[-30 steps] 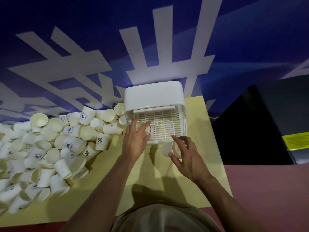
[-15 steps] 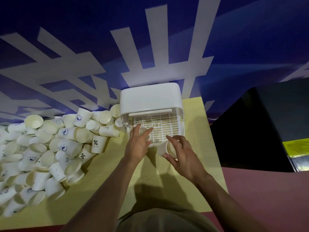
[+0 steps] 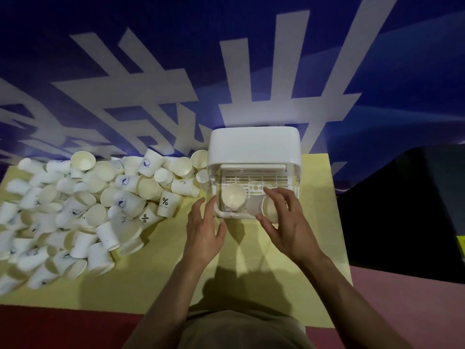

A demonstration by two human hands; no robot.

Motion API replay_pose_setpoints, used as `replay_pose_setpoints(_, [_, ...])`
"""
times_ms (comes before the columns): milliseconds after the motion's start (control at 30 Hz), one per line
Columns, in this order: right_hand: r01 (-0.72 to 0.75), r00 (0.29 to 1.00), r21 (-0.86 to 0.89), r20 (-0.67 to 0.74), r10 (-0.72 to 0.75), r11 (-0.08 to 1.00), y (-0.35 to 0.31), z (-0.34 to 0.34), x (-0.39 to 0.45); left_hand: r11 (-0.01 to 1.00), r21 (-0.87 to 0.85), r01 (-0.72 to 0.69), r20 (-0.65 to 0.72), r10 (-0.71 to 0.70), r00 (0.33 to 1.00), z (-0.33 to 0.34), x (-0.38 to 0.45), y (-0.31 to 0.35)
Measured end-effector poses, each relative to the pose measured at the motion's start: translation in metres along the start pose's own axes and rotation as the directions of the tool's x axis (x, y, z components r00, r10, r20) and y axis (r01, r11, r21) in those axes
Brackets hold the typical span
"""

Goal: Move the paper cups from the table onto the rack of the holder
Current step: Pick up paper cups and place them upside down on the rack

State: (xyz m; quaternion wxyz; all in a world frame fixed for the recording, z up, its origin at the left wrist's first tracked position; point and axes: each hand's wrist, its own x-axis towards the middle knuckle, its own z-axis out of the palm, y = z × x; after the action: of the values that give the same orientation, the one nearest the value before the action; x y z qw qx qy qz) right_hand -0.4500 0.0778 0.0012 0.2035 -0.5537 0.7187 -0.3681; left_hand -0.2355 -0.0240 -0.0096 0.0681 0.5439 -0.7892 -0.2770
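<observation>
a: paper cup (image 3: 234,197) now sits mouth-up on the rack (image 3: 266,183) of the holder (image 3: 254,144), at the rack's 8 o'clock corner. a second ago the left hand (image 3: 205,229) was in there with it; it has pulled back to the worktop (image 3: 156,283), fingers spread, holding nothing.

b: and the right hand (image 3: 284,222)?

a: gripping a second cup (image 3: 264,210), tilted on its side at the rack's 6 o'clock edge, closer in than before. my guess is it lands next.

b: counts?

a: one cup placed, one in hand, one holder. the pile (image 3: 83,205) at 9 o'clock has too many cups to count, so most of the job remains.
</observation>
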Motion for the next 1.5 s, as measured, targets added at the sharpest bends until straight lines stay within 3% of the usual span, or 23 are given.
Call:
replay_pose_setpoints(300, [0.079,0.997,-0.15,0.013,-0.078,0.986,-0.044,0.041,0.041,0.999,-0.048,-0.005,-0.016,0.005,1.0,-0.039,0.008,-0.05])
replay_pose_setpoints(500, [0.034,0.99,-0.296,0.138,0.007,0.955,-0.049,0.07,0.056,0.996,-0.084,-0.025,0.005,0.026,1.0,-0.062,0.015,-0.09])
replay_pose_setpoints(667, [-0.103,0.956,-0.322,0.23,0.183,0.941,-0.049,0.091,0.073,0.995,-0.094,-0.03,-0.001,0.03,1.0,-0.079,0.013,-0.131])
replay_pose_setpoints(1067, [-0.156,0.953,-0.395,0.181,0.244,0.905,-0.058,0.107,0.078,0.996,-0.092,0.001,0.08,0.006,0.997,-0.083,0.02,-0.168])
replay_pose_setpoints(1267, [-0.061,0.994,-0.483,0.052,0.098,0.873,-0.065,0.111,0.053,0.997,-0.056,0.054,0.097,-0.048,0.994,-0.072,0.041,-0.171])
replay_pose_setpoints(1500, [0.056,0.996,-0.397,0.088,-0.023,0.916,-0.086,0.128,0.036,0.987,0.047,0.155,0.12,-0.16,0.98,-0.056,0.067,-0.169])
